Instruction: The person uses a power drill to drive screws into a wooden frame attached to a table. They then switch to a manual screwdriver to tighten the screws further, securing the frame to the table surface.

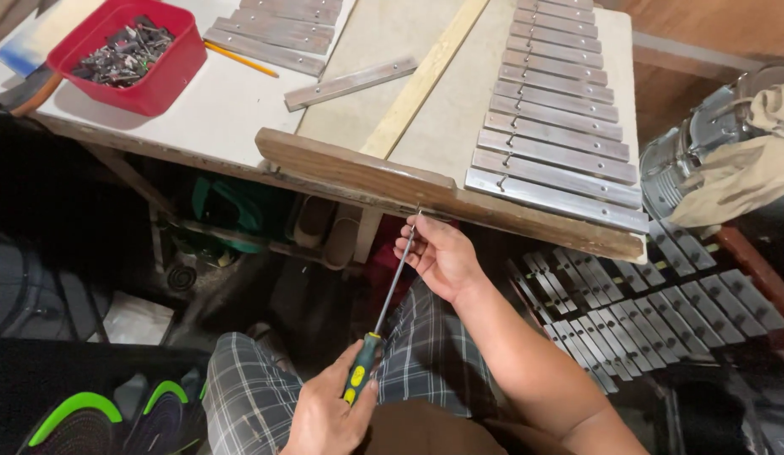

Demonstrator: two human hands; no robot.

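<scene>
1. Screwdriver with a long thin steel shaft and a green-and-yellow plastic handle [384,307]: it runs slantwise from my lap up to the underside of the tabletop's front edge, its tip just below the dark brown wooden rail [358,173] at that edge.
2. My left hand [329,413] is wrapped closed around the handle, thumb along its side; that is the drive grip.
3. My right hand [438,257] pinches the shaft near the tip between fingertips and thumb, steadying it.
4. Handling, as I judge it: the tool is light and stiff, but so long a shaft will wander at the tip, and bare steel is slick. The moulded handle is the place to hold for turning; the fingers near the tip should only guide.
5. On the pale tabletop [459,109] above lies a ladder of grey metal bars [556,126], narrowing away from me, beside a pale wooden strip [421,80].
6. Farther left are a loose grey bar [350,82], a yellow pencil [240,59] and a red plastic tub of small dark hardware [127,55].
7. More rows of metal bars [653,316] lie low at my right.
</scene>
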